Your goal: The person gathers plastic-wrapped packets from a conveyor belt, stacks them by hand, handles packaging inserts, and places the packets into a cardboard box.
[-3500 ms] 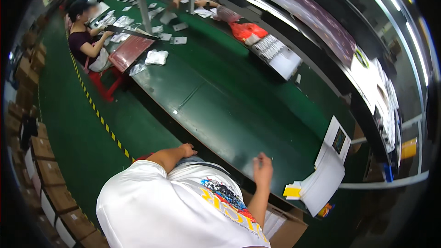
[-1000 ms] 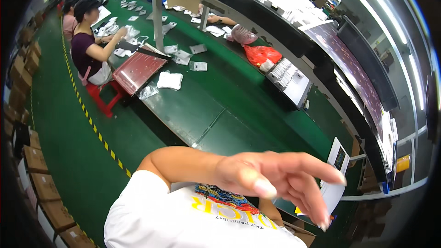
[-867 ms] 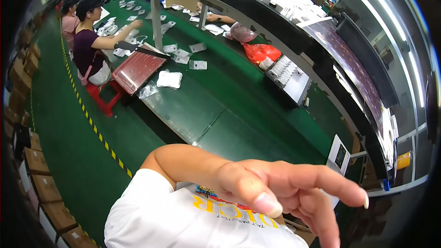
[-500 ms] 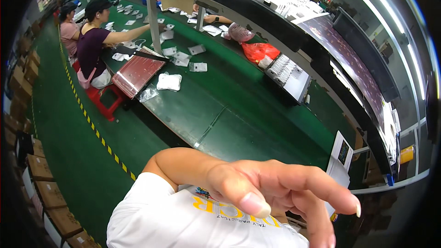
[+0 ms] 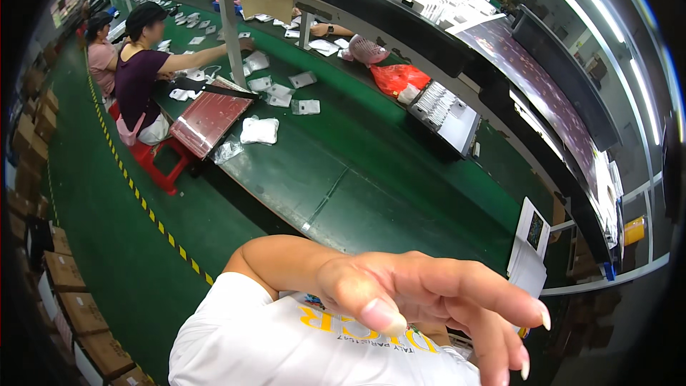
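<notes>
My left hand (image 5: 436, 297) is raised close to the camera, in front of my white shirt (image 5: 236, 329). Its fingers are apart and curve toward the right, with the thumb below them, and I see nothing in the grasp. The bent forearm comes in from the left. Nearest to the fingertips, at the right end of the bench, lies a stack of white sheets or booklets (image 5: 527, 257) with a dark printed panel on top. No part of my right hand shows.
A long green workbench (image 5: 286, 189) carries a dark red flat case (image 5: 209, 123), a white packet (image 5: 259, 130), small bagged items (image 5: 279, 94), a red bag (image 5: 401, 80) and a tray of white cards (image 5: 446, 120). One co-worker (image 5: 139, 71) sits reaching over it. Cartons (image 5: 86, 307) line the left.
The view has shifted slightly. My left hand stays raised, its fingers slightly lower and more spread. The co-worker's arm still reaches over the bench.
</notes>
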`<state>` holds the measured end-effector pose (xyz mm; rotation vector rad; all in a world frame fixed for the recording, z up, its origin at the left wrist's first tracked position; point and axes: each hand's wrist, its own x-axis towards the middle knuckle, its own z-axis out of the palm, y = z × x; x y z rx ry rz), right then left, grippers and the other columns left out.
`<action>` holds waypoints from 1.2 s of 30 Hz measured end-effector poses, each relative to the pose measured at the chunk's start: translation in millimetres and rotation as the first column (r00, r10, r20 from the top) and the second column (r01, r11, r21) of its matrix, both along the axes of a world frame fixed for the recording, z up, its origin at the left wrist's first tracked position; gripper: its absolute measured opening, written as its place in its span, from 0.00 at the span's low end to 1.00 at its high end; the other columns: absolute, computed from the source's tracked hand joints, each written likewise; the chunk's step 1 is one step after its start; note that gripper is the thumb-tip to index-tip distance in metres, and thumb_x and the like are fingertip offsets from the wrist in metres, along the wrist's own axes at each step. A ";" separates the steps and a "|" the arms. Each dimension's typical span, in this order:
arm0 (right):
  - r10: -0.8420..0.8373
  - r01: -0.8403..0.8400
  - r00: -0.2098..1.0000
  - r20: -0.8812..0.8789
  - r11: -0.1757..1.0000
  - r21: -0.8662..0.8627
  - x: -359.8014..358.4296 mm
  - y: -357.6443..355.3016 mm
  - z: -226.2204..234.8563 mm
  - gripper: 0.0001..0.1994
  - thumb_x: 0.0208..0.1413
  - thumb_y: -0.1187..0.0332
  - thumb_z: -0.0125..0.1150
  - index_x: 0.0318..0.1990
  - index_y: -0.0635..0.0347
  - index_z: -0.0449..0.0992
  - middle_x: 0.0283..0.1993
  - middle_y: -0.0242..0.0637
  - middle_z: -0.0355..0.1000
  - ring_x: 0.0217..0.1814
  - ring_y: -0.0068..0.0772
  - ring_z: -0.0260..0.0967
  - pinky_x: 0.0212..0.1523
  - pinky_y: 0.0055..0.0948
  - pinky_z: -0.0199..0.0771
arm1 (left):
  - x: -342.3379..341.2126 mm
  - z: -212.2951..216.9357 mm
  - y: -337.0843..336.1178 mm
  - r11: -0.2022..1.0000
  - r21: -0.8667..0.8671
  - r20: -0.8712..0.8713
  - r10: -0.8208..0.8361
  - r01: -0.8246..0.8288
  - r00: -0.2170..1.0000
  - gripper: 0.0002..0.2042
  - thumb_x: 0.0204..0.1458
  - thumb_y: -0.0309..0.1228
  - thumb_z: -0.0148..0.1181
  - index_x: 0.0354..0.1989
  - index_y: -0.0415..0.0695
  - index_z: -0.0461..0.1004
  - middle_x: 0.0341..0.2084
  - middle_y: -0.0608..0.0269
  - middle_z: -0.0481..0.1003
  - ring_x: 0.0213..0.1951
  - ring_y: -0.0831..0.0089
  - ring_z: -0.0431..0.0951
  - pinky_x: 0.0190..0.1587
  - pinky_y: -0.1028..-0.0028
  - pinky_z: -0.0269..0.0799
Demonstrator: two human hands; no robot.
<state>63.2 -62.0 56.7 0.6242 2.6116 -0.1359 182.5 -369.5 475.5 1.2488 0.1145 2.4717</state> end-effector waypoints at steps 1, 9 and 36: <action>0.000 0.000 1.000 0.000 1.000 0.001 0.6 0.4 0.4 0.45 0.55 0.33 0.37 0.72 0.49 0.34 0.75 0.46 0.20 0.77 0.48 0.17 0.63 0.70 0.40 | -6.6 -6.9 2.6 1.000 0.005 -0.060 0.024 -0.024 0.998 0.34 0.51 0.42 0.50 0.62 0.27 0.55 0.40 0.42 0.76 0.54 0.55 0.70 0.60 0.57 0.59; 0.067 -0.066 0.994 -0.087 0.998 0.016 8.9 11.1 -11.9 0.43 0.57 0.35 0.38 0.72 0.51 0.37 0.75 0.48 0.23 0.77 0.49 0.20 0.64 0.69 0.40 | -30.8 -58.8 6.2 0.950 -0.046 -0.280 0.283 -0.307 0.917 0.30 0.54 0.34 0.47 0.65 0.34 0.54 0.45 0.44 0.73 0.55 0.55 0.68 0.59 0.58 0.58; -0.010 0.030 0.996 0.085 0.971 -0.236 1.7 23.9 9.2 0.69 0.26 0.39 0.75 0.72 0.48 0.30 0.74 0.46 0.13 0.76 0.53 0.09 0.61 0.77 0.35 | -8.4 -522.7 -127.0 -0.988 -0.002 -0.930 -0.055 -0.154 0.363 0.37 0.54 0.51 0.55 0.65 0.39 0.55 0.65 0.35 0.49 0.66 0.41 0.49 0.63 0.47 0.48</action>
